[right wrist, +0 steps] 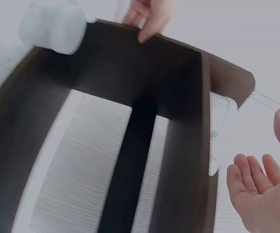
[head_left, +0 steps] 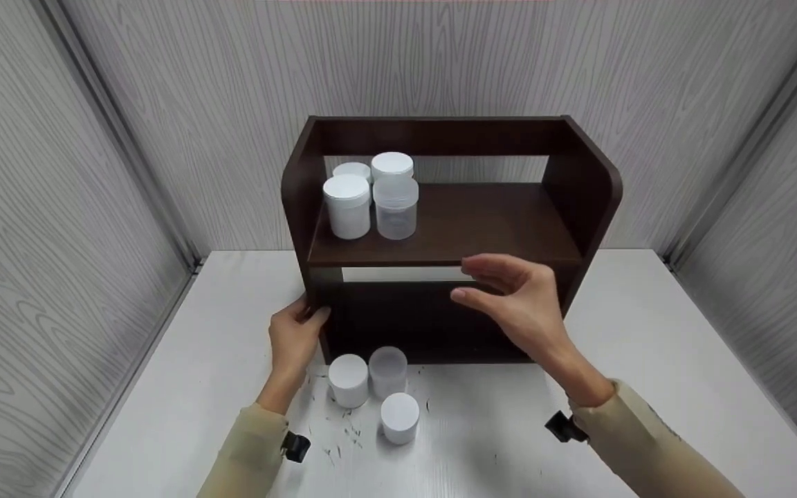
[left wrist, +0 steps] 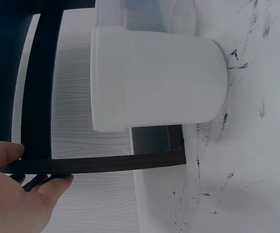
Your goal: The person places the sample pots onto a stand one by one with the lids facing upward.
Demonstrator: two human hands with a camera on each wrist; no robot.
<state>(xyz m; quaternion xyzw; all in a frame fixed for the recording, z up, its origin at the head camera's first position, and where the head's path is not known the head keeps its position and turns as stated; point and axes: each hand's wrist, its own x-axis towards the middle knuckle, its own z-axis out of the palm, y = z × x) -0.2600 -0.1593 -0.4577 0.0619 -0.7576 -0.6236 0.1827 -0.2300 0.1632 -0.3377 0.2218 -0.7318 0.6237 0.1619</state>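
Note:
A dark brown two-tier shelf (head_left: 488, 221) stands on the white table. My left hand (head_left: 293, 340) grips the front edge of its left side panel, thumb inside and fingers outside, as the left wrist view also shows at the panel edge (left wrist: 96, 164). In front of the upper board hovers my right hand (head_left: 526, 304), fingers loosely bent and parted from the thumb, holding nothing. Left on the upper board are several lidded jars, among them a white jar (head_left: 349, 207) and a translucent jar (head_left: 396, 209) at the front.
Before the shelf's left front stand a white jar (head_left: 349, 380), a translucent jar (head_left: 389, 373) and a nearer white jar (head_left: 400, 418). Dark scuff marks dot the table (head_left: 481, 415) around them. Wood-grain panels (head_left: 232, 83) enclose the table at the back and sides.

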